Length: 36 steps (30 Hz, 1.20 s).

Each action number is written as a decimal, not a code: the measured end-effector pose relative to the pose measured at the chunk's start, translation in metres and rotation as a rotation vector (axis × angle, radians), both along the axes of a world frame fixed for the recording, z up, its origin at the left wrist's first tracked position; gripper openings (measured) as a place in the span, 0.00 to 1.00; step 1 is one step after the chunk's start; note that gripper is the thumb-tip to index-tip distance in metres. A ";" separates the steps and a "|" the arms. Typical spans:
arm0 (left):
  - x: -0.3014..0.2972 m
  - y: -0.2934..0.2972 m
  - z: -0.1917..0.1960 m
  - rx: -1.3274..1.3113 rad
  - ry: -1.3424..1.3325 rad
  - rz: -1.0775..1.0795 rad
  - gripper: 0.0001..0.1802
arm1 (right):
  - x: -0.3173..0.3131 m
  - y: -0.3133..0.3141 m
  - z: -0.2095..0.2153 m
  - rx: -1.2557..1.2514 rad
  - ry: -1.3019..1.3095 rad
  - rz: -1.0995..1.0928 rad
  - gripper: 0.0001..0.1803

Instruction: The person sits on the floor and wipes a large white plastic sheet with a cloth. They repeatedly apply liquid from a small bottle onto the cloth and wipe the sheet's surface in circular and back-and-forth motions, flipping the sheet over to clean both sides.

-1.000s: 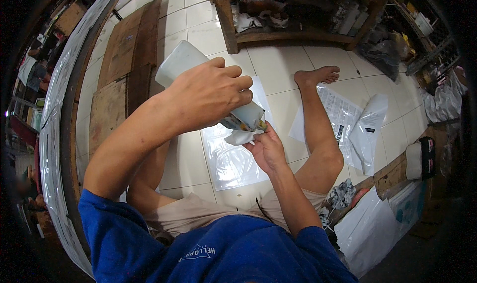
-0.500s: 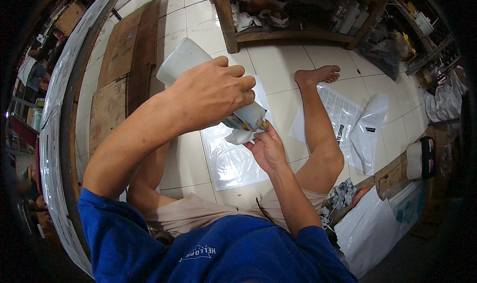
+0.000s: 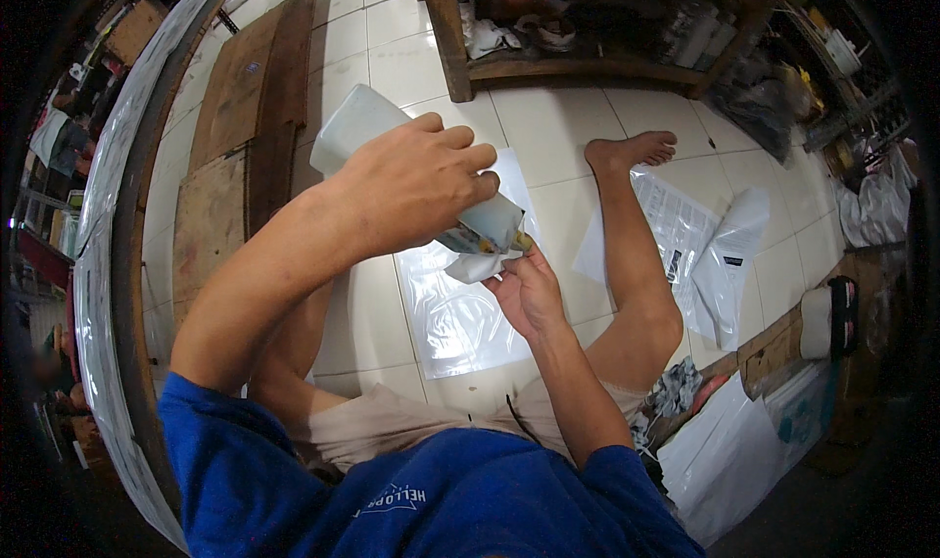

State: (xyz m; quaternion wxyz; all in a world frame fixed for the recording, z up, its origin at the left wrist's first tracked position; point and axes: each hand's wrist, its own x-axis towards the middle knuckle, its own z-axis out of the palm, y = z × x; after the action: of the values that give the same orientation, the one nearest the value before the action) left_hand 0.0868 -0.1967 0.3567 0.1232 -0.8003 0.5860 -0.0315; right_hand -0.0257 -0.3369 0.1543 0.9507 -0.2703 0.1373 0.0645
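My left hand [image 3: 421,171] wraps over a pale, translucent plastic bottle [image 3: 358,125], holding it tilted in the air. The bottle's bottom points up to the far left, and its coloured, stained lower end slopes toward my right hand [image 3: 530,292]. There, the right fingers pinch a white piece of cloth or thin paper [image 3: 476,267] against the bottle's yellowish tip. Whether those fingers also grip the tip is hidden. On the floor beneath both hands lies a clear, shiny plastic sheet [image 3: 455,338].
Wooden boards [image 3: 230,117] lie along the left, beside a long plastic-covered edge [image 3: 98,264]. Printed white sheets [image 3: 676,230] rest under my right leg. A wooden rack [image 3: 578,69] stands ahead. Crumpled paper and plastic bags [image 3: 720,450] are at the near right.
The bottle's lower end has tipped slightly, showing more of its pale side and yellowish tip. Both hands keep their hold in nearly the same place.
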 end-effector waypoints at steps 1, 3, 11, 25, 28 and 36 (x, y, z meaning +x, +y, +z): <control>0.006 0.003 -0.005 -0.024 0.021 0.014 0.20 | 0.004 -0.001 -0.001 -0.006 0.009 -0.007 0.27; 0.026 0.017 -0.021 -0.144 0.086 0.066 0.26 | 0.015 -0.003 -0.002 0.036 0.015 -0.031 0.28; 0.122 0.067 -0.149 -0.772 0.769 0.484 0.31 | 0.069 -0.042 -0.026 -0.014 -0.066 -0.077 0.28; 0.260 0.025 -0.316 -1.604 1.117 0.677 0.29 | 0.044 -0.114 -0.010 -0.621 0.219 -0.133 0.26; 0.281 0.023 -0.333 -1.607 0.913 0.665 0.31 | 0.039 -0.124 0.001 -0.896 0.293 -0.084 0.29; 0.079 0.025 -0.341 -0.925 0.546 0.802 0.38 | 0.014 -0.152 -0.007 -1.416 0.213 0.075 0.18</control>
State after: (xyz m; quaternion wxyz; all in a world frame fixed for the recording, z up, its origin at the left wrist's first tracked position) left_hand 0.1660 -0.1716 0.0154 -0.3831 -0.9057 0.1795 -0.0274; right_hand -0.0119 -0.4893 0.1468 0.5256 -0.8191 0.2289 0.0185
